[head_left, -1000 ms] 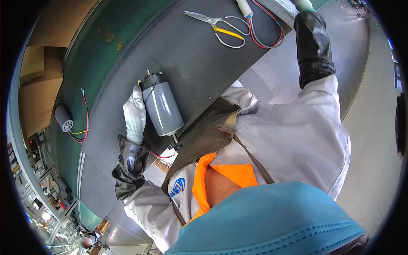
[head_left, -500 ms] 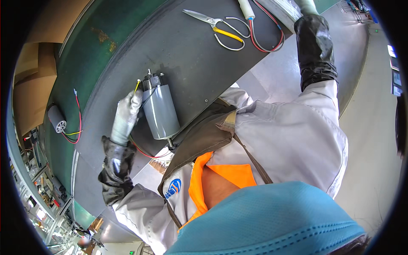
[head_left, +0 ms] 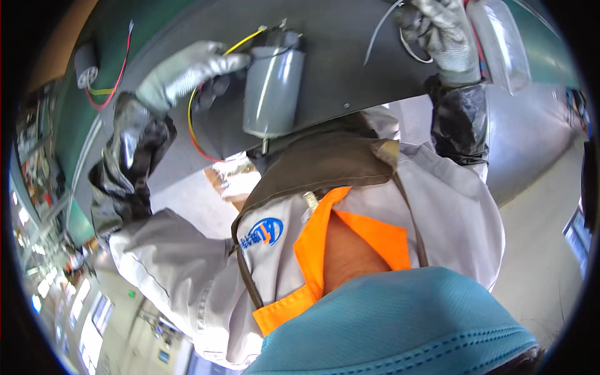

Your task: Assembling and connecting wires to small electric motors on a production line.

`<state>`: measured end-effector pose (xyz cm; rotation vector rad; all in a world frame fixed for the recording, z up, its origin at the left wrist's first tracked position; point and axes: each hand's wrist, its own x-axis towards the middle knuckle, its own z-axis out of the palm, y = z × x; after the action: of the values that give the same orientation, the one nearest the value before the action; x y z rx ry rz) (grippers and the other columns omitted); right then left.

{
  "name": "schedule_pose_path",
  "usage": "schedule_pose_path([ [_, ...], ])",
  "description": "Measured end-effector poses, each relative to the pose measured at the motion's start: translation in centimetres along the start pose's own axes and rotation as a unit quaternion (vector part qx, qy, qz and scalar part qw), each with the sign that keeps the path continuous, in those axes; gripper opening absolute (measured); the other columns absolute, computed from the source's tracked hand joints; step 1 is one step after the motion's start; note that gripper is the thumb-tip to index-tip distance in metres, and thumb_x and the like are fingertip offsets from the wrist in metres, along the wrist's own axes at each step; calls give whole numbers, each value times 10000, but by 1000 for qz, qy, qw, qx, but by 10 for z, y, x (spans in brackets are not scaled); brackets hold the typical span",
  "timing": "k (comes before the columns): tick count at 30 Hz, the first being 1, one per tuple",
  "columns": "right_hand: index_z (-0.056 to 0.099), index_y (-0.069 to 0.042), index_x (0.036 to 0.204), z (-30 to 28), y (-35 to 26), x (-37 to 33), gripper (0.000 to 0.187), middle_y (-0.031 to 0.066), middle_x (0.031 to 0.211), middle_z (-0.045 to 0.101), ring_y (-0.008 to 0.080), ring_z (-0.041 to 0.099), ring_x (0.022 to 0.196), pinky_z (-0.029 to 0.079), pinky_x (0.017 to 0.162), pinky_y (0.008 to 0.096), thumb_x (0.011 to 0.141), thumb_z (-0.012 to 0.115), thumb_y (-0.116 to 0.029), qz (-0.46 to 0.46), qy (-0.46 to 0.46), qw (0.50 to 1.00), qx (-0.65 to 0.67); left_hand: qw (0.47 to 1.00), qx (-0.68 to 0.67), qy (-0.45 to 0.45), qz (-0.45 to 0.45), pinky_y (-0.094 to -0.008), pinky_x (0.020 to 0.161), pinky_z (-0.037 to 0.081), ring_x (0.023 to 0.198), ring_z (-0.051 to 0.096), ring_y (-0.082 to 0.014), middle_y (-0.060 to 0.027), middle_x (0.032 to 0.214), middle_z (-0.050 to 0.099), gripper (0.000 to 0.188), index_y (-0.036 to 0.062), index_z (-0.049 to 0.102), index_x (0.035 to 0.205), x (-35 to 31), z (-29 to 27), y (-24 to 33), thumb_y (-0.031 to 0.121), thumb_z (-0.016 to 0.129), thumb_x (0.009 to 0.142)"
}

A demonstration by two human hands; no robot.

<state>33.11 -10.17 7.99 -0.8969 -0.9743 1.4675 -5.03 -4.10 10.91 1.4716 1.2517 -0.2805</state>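
A grey cylindrical motor [head_left: 273, 90] with a black end cap lies on the dark work surface in front of me, its shaft end pointing toward my apron. My left hand [head_left: 190, 70], in a grey glove, is at the motor's left side. A yellow wire [head_left: 240, 44] runs through its closed fingers up to the cap; lower down, the lead continues yellow and red. At the upper right, my gloved right hand [head_left: 445, 39] has its fingers bent around a thin white cable tie [head_left: 378, 31]. Beneath that hand shows a pale loop [head_left: 415, 53], apparently a scissors handle; the rest is hidden.
A clear plastic container [head_left: 500, 47] stands just right of my right hand, with red and blue wires beside it. A smaller dark motor [head_left: 85, 64] with red and yellow leads lies at the far left on the green surface. The table's near edge runs close to my apron.
My right hand has come back from the far upper right with the cable tie. My left hand has slid along the yellow wire beside the motor. The whole view has shifted.
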Motion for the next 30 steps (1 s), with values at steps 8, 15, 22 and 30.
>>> schedule_pose_path([
  [8,605,50,1193,104,94,-7,246,204,1124,716,270,752,926,644,797,382,1000,631,-100,120,-58,981,143,991,-102,-54,-74,-248,528,500,589,629,-124,-44,733,666,452,6,724,1044,-23,-10,9,438,590,1040],
  [15,632,98,1166,120,103,-24,246,178,1171,690,282,711,1047,581,953,396,933,673,33,-54,-70,996,13,976,-217,-21,14,-223,492,488,538,605,-111,-53,736,685,591,24,716,1042,-29,5,-12,556,458,1060],
  [22,682,64,1154,128,89,-19,245,125,1190,702,175,683,1063,542,908,282,909,691,51,-21,-95,987,-130,946,-127,148,259,-237,534,411,593,561,-85,-17,712,634,505,22,684,904,-1,38,-37,466,454,973],
  [30,692,63,1160,131,78,18,216,131,1109,730,159,726,890,580,723,254,954,642,25,64,-38,997,-16,867,-406,233,169,-186,515,459,640,625,-52,-8,806,687,184,14,649,1083,19,70,-18,161,677,977],
])
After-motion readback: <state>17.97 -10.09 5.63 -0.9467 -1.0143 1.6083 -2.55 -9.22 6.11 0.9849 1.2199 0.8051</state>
